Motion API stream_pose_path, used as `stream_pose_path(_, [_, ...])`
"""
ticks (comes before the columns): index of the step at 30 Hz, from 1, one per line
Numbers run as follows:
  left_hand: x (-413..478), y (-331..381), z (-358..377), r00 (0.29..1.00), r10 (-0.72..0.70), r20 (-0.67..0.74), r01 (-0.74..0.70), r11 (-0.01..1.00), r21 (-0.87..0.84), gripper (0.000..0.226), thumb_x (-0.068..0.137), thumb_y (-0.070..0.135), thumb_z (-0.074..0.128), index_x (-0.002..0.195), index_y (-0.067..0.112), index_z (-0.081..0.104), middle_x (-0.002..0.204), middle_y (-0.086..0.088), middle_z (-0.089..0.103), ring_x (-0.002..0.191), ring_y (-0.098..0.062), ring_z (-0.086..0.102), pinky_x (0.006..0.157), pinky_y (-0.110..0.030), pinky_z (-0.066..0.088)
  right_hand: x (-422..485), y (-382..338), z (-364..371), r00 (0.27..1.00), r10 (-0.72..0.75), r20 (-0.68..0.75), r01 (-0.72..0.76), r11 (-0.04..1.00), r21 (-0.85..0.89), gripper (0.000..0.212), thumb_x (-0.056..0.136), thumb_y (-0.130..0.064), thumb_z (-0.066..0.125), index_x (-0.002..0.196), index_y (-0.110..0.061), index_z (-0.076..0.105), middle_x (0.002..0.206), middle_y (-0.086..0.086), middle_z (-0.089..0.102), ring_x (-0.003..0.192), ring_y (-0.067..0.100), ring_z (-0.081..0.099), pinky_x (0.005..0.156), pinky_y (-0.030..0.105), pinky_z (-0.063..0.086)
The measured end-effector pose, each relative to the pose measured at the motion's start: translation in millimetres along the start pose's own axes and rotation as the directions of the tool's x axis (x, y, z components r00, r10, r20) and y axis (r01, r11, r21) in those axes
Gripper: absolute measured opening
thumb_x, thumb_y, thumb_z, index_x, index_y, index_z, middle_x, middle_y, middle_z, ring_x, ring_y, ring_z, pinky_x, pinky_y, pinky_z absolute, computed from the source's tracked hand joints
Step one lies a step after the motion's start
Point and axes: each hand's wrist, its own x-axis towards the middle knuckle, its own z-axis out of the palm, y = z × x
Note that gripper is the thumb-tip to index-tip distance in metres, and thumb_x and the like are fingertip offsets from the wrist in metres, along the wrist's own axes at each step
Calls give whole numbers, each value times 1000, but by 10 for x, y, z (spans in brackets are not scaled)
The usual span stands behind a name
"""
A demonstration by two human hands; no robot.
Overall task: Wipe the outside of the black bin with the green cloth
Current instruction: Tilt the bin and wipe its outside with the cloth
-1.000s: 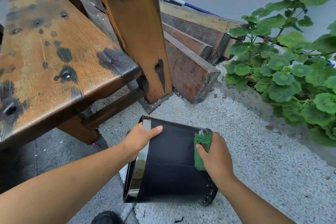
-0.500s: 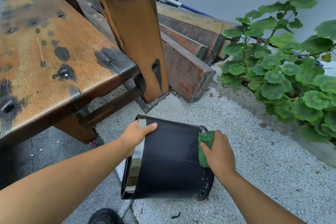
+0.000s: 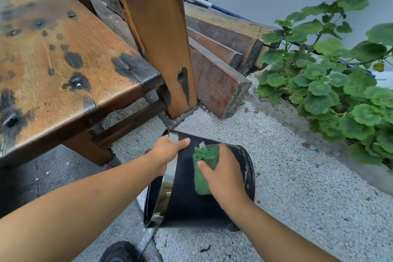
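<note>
Bin (image 3: pixel 187 204) position: on its side on the white gravel (image 3: pixel 287 176), beside the foot of a wooden bench (image 3: pixel 63 59), open mouth turned toward the person's left and base toward the right. A shiny metal band (image 3: pixel 170 174) rings the mouth.

Left hand (image 3: pixel 168 151): fingers curled over the upper rim at the metal band, thumb lying on the black wall; this grip is closed on the bin and steadies it.

Right hand (image 3: pixel 221 172): pressed flat on the upper curved wall with the folded green cloth (image 3: pixel 204 168) trapped under palm and fingers, thumb pinning the cloth's near edge. The grip is partly closed on the cloth.

Handling, judged from appearance: the bin looks thin-walled, rigid and light, so one hand at the rim should hold it. A round body on loose gravel is likely to roll; the rim is the firm place to hold, since the smooth wall offers little purchase. The cloth is soft and will bunch unless kept under flat pressure. The scuffed base edge (image 3: pixel 248 178) and the underside against the gravel appear not yet reachable without turning the bin.
</note>
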Motion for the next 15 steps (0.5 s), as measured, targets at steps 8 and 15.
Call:
stream_pose_path(8, [-4, 125, 158, 1000, -8, -4, 8, 1000, 4, 28, 96, 16, 67, 69, 9, 62, 64, -5, 70, 50, -14, 66, 43, -19, 48, -273, -170, 385, 998, -62, 12, 63, 990, -128, 41, 85, -46, 70, 102, -30, 37, 105, -10, 44, 89, 18, 60, 70, 41, 54])
stream_pose_path(15, [35, 134, 168, 1000, -4, -24, 5, 999, 42, 28, 95, 18, 67, 69, 10, 62, 64, -4, 70, 45, -8, 66, 40, -15, 46, -233, -23, 414, 996, -89, -6, 87, 980, -178, 45, 86, -48, 70, 111, -29, 38, 108, -9, 43, 92, 18, 60, 71, 41, 55])
